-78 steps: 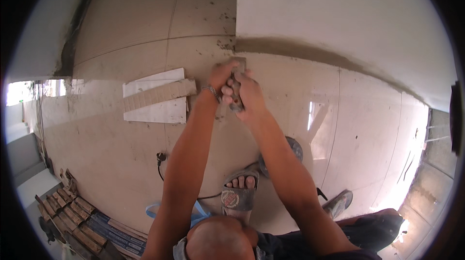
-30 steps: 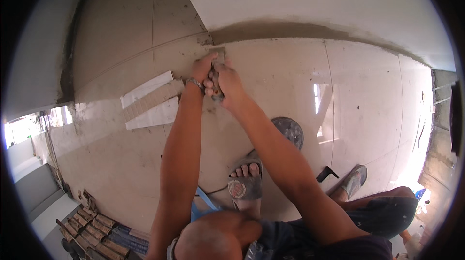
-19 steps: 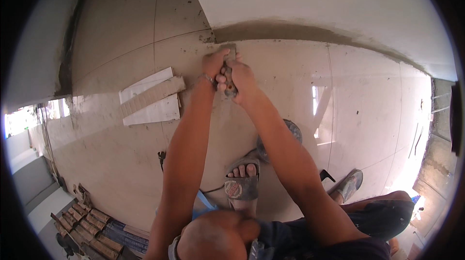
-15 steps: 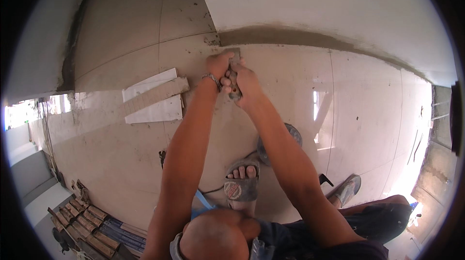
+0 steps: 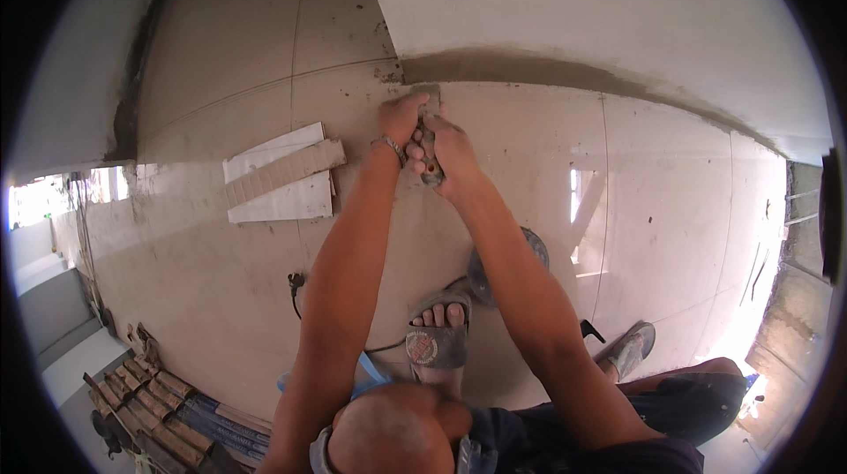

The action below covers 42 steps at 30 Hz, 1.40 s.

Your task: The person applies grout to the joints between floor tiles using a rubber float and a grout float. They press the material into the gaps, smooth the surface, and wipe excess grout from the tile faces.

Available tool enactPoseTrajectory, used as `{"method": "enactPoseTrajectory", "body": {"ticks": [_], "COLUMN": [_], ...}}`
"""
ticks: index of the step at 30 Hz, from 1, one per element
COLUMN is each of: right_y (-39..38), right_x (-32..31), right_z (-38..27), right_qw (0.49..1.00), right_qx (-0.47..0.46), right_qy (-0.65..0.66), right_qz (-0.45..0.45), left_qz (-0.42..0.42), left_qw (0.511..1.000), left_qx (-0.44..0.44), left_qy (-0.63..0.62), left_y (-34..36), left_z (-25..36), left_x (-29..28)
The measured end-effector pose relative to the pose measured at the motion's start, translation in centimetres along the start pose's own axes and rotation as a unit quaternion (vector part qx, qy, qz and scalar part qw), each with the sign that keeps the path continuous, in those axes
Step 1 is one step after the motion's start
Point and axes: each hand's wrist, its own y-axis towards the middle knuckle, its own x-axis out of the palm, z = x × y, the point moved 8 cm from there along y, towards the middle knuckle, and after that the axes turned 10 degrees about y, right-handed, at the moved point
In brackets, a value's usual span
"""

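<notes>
Head view shows both hands at the foot of the wall, where the floor tile meets a grey mortar band [image 5: 529, 72]. Left hand [image 5: 401, 116] is curled shut over the top end of a small grey tool [image 5: 430, 134], a flat, mortar-crusted thing like a float or trowel; right hand [image 5: 454, 152] is wrapped closed round its lower end, fingers folded over it. The two hands touch each other, and the tool's far edge sits at the floor-wall joint.

Judging by its look, the tool is stiff and fairly light, gritty rather than slippery, and not fragile; the two-handed grip along its length, one hand at each end, seems the sound place to hold it for pressing down.

A bracelet [image 5: 388, 147] rings the left wrist. Left of the forearms lie white tile offcuts [image 5: 278, 178] with a ribbed strip across them. Nearer the body, a sandalled foot [image 5: 438, 342] rests on the glossy floor [image 5: 670, 209], a dark round disc [image 5: 529, 249] just beyond it, and a second sandal [image 5: 628, 349] to the right. Stacked bricks [image 5: 146, 395] sit at lower left.
</notes>
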Motion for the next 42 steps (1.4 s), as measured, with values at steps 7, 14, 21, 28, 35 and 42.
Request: {"method": "enactPoseTrajectory", "body": {"ticks": [7,14,21,28,35,42], "right_y": [0.4,-2.1,-0.3,-0.7,0.6,2.0], "right_x": [-0.2,-1.5,-1.5,-0.5,-1.6,-1.4], "right_z": [-0.8,-1.1,-3.7,-3.1,-2.9,-3.7], "right_qw": [0.999,0.996,0.989,0.985,0.992,0.994], "right_qx": [-0.007,-0.001,-0.02,0.015,-0.007,-0.005], "right_qy": [-0.024,-0.082,-0.136,-0.171,-0.119,-0.113], "right_qz": [-0.019,0.045,0.045,0.031,0.042,0.012], "left_qz": [0.0,-0.031,-0.005,0.001,-0.039,-0.031], "left_qw": [1.0,0.998,0.997,0.998,0.996,0.995], "left_qx": [0.007,-0.058,-0.071,-0.034,-0.076,-0.083], "left_qy": [-0.021,0.001,0.002,-0.043,-0.008,-0.033], "left_y": [0.3,-1.7,-2.0,-1.5,-2.1,-1.7], "left_z": [-0.5,-1.5,0.1,-1.4,0.8,0.9], "left_x": [0.5,1.0,2.4,1.7,2.5,2.7]}}
